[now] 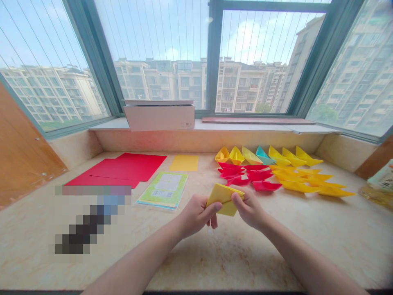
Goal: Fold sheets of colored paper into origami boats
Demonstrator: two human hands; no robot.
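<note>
A folded piece of yellow paper (225, 201) is held up over the counter between both hands. My left hand (201, 211) grips its left side, the thumb pressed on the front face. On the right edge, my right hand (249, 205) pinches the paper between thumb and fingers. The folds form a small, layered, roughly square shape; its back is hidden. Just beyond my hands stand red paper boats (267, 186), with yellow paper boats (301, 186) to their right. A back row holds more yellow boats and one teal paper boat (264, 155).
Red paper sheets (116, 170) lie at the left, near a yellow sheet (184, 162) and a green packet (164, 189). A blurred-out object (89, 223) is front left. A white box (159, 116) sits on the window ledge. At the far right stands a clear container (380, 184).
</note>
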